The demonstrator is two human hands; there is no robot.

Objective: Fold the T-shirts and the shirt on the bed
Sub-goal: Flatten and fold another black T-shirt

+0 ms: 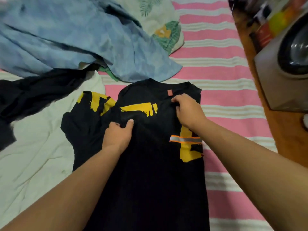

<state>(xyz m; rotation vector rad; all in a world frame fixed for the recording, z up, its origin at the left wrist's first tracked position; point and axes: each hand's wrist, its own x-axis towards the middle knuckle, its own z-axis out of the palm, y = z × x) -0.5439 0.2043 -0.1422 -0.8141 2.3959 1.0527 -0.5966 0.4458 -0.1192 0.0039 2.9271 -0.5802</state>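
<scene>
A black T-shirt with yellow print and a reflective orange-grey strip lies lengthwise on the bed, collar away from me. My left hand pinches a fold of its fabric near the chest, thumb on top. My right hand grips the cloth just below the collar on the right side. The shirt's left sleeve is bunched out to the left. A light blue shirt lies crumpled at the back left. Another dark garment sprawls at the left.
The bed has a pink and white striped sheet. A white cloth covers the left part. A leaf-print pillow sits at the back. Beyond the bed's right edge stand a wooden floor and a grey appliance.
</scene>
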